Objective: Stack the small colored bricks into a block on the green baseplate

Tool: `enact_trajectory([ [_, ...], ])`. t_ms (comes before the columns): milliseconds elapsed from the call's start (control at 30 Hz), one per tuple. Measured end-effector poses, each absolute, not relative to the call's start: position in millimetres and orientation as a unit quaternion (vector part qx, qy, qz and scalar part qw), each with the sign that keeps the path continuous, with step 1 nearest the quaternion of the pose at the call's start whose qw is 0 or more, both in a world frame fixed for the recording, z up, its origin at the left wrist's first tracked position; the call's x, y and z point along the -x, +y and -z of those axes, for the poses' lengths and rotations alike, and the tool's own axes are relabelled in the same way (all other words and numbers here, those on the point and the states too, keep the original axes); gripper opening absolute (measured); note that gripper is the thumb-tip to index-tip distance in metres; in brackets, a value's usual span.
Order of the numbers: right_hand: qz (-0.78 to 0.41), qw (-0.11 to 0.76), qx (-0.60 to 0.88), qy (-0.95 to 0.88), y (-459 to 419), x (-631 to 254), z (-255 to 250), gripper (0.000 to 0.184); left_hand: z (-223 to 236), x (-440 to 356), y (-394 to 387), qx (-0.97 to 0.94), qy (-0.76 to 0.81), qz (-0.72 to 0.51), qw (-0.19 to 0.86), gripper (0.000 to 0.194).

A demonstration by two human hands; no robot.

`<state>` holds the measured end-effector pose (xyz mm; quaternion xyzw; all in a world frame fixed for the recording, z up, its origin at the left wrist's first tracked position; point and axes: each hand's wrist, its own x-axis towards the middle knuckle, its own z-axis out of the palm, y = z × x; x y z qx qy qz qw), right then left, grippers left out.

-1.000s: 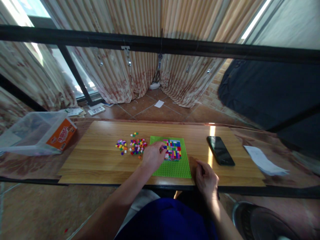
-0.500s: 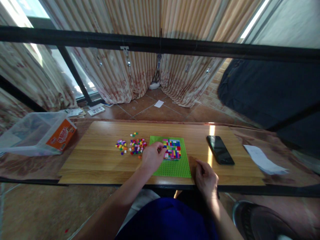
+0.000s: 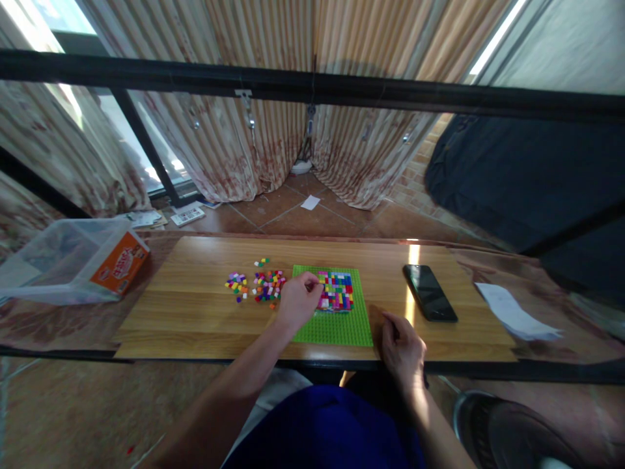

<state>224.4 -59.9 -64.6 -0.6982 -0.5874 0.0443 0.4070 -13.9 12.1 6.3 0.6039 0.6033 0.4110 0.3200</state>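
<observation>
Bricks (image 3: 338, 293) packed on green baseplate (image 3: 336, 331), loose piles (image 3: 268, 285) unplaced.
Left hand (image 3: 299, 301) beside them, right hand (image 3: 405, 350) curled; can't tell whether either grips anything.

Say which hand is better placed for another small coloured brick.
Probably the left hand: at the multicoloured brick block, nearer the loose bricks; the right hand is off the green studded baseplate.

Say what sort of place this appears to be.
Probably a room in a home: long patterned beige fabric curtains, a reddish-brown tiled floor, and small multicoloured bricks on a green square plastic baseplate suggest it.
</observation>
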Motion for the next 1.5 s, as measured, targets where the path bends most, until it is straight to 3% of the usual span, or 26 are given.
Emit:
enact_trajectory([
  [367, -0.034, 0.398, 0.702, -0.589, -59, -226, 68, 0.033, 23, 18, 23, -0.528, 0.545, -0.480, 0.440, 0.008],
  [667, -0.044, 0.417, 0.696, -0.584, -59, -225, 68, 0.031, 18, 16, 19, -0.473, 0.540, -0.497, 0.486, 0.008],
  [1500, -0.043, 0.403, 0.698, -0.590, -58, -227, 70, 0.032, 22, 17, 19, -0.466, 0.537, -0.503, 0.491, 0.008],
])
